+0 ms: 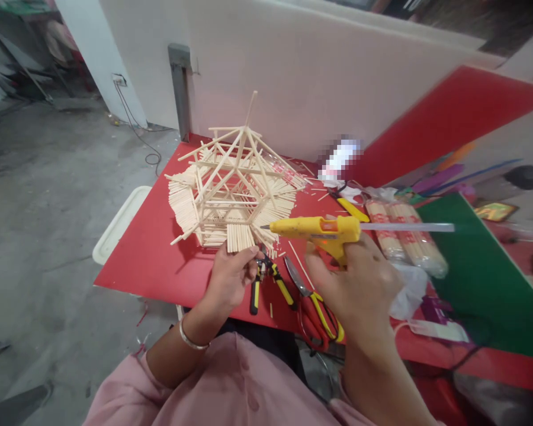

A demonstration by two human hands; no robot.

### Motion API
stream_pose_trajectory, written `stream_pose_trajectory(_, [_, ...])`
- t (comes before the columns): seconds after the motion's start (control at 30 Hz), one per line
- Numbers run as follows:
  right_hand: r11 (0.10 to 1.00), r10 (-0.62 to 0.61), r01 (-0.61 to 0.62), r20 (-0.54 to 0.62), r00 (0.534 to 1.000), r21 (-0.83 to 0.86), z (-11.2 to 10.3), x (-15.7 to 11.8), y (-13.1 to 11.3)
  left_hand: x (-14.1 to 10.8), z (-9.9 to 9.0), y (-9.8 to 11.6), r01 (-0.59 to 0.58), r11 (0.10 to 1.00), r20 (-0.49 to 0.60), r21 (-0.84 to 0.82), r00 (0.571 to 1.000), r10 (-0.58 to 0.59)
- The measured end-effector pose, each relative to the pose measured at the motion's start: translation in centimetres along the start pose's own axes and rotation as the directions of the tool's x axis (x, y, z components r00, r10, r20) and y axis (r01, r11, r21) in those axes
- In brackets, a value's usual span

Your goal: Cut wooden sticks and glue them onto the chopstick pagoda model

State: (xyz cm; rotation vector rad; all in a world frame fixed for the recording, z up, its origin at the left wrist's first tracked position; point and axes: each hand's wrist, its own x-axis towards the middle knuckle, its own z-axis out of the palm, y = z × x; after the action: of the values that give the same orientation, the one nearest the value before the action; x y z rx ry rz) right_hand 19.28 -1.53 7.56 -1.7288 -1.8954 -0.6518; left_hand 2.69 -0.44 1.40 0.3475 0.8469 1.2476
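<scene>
A pavilion-like model of thin wooden sticks (242, 171) stands on the red tabletop (142, 260), its open roof frame rising to a point. My left hand (233, 272) pinches the near end of a flat row of sticks (240, 236) at the model's front edge. My right hand (359, 278) is wrapped round a yellow hot glue gun (317, 228), with a clear glue stick (408, 226) projecting from its back. The gun's nozzle points left, close to the right side of that row; whether it touches is unclear.
Yellow-and-black pliers (278, 284) and scissors (313, 296) lie before the model. Plastic-wrapped stick bundles (408, 236) are at the right, beside a green board (475, 284). Loose stick pieces are scattered around. A pale wall (293, 77) stands behind, and a white stool (119, 225) at left.
</scene>
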Motion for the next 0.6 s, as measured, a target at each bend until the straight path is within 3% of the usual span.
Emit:
stream_pose_trajectory(0.07, [0.979, 0.174, -0.18, 0.061, 0.983, 0.097, 0.2, -0.4, 0.5, 0.0, 0.0, 0.2, 0.002, 1.0, -0.004, 0.009, 1.0, -0.002])
stream_pose_trajectory(0.17, [0.87, 0.348, -0.414, 0.259, 0.901, 0.268, 0.2, -1.2, 2.1, 0.0, 0.1, 0.6, 0.021, 1.0, -0.001, 0.021, 1.0, -0.021])
stream_pose_trajectory(0.27, [0.751, 0.417, -0.573, 0.438, 0.796, 0.327, 0.6, -2.7, 4.5, 0.2, 0.0, 0.9, 0.069, 0.998, 0.029, 0.01, 0.997, -0.069])
stream_pose_trajectory(0.37, [0.735, 0.407, -0.618, 0.547, 0.731, 0.279, 2.1, -5.1, 7.7, 0.4, -0.2, 1.1, 0.101, 0.995, 0.033, -0.005, 0.994, -0.1])
stream_pose_trajectory(0.47, [0.81, 0.345, -0.549, 0.591, 0.73, 0.206, 4.4, -7.7, 11.0, 0.6, -0.4, 1.1, 0.112, 0.994, 0.039, -0.018, 0.993, -0.111])
stream_pose_trajectory(0.6, [0.886, 0.311, -0.434, 0.485, 0.818, 0.164, 6.3, -9.8, 12.9, 0.7, -0.6, 1.0, 0.117, 0.993, 0.053, -0.008, 0.992, -0.117])
